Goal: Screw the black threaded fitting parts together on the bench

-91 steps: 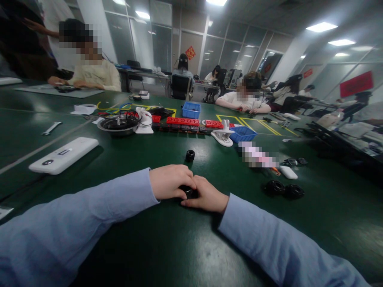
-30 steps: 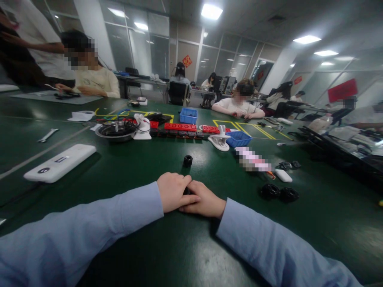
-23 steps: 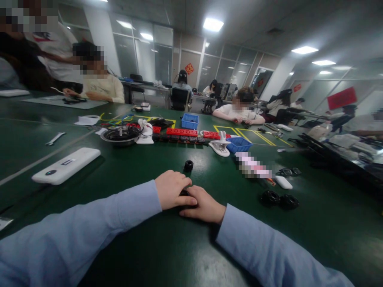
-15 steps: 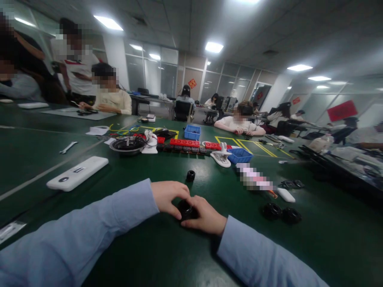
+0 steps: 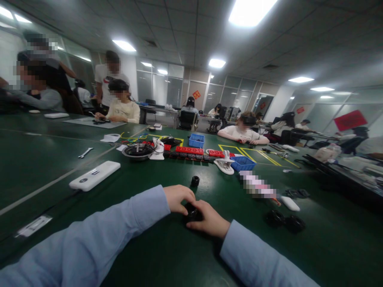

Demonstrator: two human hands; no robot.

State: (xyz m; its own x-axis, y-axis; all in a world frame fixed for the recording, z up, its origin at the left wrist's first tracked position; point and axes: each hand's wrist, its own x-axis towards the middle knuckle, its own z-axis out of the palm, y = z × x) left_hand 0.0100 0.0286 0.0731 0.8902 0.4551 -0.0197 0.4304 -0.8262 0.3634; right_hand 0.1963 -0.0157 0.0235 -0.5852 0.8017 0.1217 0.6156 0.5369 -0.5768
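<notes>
In front of me a black ring-shaped part [image 5: 192, 212] rests at the green tabletop, with both hands closed round it. My left hand [image 5: 180, 198] grips its far left side, the thumb bent down against it. From the right, my right hand [image 5: 209, 218] holds it between thumb and fingers. Much of the part is covered by my fingers, and its exact kind is unclear. Just beyond my hands stands a smaller black ribbed cylinder [image 5: 195, 181], untouched.
Two black ring-like parts [image 5: 284, 221] lie on the right near a white oblong object [image 5: 290, 203]. A white power bank-like box [image 5: 95, 175] and a wrench [image 5: 85, 152] lie left. Blue bins [image 5: 243, 163], a white clip [image 5: 225, 163] and red blocks [image 5: 190, 150] stand farther back. Several people sit beyond.
My view has tilted up and turned slightly left, so the table's things appear lower and farther right. Both hands stay round the black ring-shaped part.
</notes>
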